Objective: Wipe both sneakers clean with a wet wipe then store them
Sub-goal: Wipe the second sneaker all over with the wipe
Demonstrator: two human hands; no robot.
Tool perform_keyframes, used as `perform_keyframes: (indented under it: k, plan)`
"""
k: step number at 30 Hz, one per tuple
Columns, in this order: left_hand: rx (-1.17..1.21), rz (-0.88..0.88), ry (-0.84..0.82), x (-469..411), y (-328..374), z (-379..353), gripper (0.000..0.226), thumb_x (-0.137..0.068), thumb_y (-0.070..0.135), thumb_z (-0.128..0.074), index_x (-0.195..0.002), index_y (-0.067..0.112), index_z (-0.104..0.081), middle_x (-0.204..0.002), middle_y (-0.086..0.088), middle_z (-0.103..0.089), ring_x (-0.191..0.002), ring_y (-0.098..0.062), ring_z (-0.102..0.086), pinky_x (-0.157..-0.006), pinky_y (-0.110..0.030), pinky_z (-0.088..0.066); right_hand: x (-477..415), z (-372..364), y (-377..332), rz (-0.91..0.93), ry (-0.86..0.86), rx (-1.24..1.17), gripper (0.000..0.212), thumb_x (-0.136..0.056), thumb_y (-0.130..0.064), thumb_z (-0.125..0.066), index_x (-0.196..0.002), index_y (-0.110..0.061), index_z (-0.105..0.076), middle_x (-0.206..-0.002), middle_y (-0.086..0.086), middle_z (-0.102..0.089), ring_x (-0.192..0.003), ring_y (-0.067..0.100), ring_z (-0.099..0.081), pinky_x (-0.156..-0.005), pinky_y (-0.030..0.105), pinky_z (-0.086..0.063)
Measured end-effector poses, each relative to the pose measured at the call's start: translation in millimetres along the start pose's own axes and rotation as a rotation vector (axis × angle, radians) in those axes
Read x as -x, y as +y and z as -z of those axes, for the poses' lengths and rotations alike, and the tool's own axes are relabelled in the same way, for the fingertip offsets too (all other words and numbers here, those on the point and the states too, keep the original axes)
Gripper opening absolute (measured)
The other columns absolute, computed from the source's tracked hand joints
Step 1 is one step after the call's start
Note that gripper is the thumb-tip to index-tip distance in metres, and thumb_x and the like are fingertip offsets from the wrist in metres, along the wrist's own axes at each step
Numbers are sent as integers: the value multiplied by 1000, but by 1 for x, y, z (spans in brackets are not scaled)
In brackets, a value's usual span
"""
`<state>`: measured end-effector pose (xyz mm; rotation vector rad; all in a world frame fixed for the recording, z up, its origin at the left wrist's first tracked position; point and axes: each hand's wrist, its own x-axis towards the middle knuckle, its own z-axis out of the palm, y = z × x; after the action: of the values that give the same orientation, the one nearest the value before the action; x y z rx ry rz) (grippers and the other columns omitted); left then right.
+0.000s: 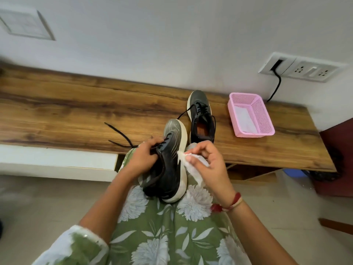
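Observation:
A dark grey sneaker with a white sole point(172, 161) lies on my lap, toe pointing away. My left hand point(142, 158) grips its collar and tongue, and its black laces trail left onto the wood. My right hand point(207, 161) pinches a white wet wipe point(193, 166) just beside the shoe's right side, near the sole. The second black sneaker point(200, 115) stands upright on the wooden bench point(76, 111), a little beyond my hands, with its orange insole showing.
A pink plastic basket point(264, 115) with a white sheet inside sits on the bench's right part. A wall socket point(301, 66) with a black cord hangs above it. Below the bench's right half is an open shelf. A dark red cabinet stands at the far right.

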<state>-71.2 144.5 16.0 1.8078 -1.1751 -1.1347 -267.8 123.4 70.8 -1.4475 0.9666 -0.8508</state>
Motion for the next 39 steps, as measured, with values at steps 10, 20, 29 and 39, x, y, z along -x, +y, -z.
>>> perform_keyframes:
  k: [10, 20, 29, 39]
  plan:
    - [-218, 418, -88, -21, 55, -20, 70, -77, 66, -60, -109, 3, -58, -115, -14, -60, -98, -29, -59, -75, -31, -44, 15, 11, 38, -339, 355, -154, 18, -80, -2, -70, -95, -11, -71, -101, 4, -70, -100, 25, -65, -91, 49, -51]
    - [59, 306, 65, -27, 1, -20, 54, -77, 50, -70, -117, 15, -59, -105, -4, -69, -96, -23, -64, -89, -41, -51, -56, 13, 22, -246, 213, 190, 17, -85, -4, -64, -87, -20, -70, -92, -10, -65, -89, 9, -61, -82, 37, -54]
    - [-213, 225, 170, -29, 0, -24, 39, -99, 37, -44, -77, 7, -56, -72, -9, -55, -81, -31, -58, -63, -30, -32, -124, -31, 36, 51, -97, 984, 23, -92, -11, -51, -106, -13, -69, -104, 11, -65, -101, 28, -57, -87, 37, -46]
    - [-249, 209, 194, -32, -7, -29, 44, -97, 40, -47, -71, 7, -59, -57, 0, -49, -66, -26, -53, -59, -30, -31, -103, -41, 41, 13, -143, 1223, 29, -98, -17, -40, -115, -13, -64, -110, 12, -54, -107, 29, -49, -85, 36, -41]
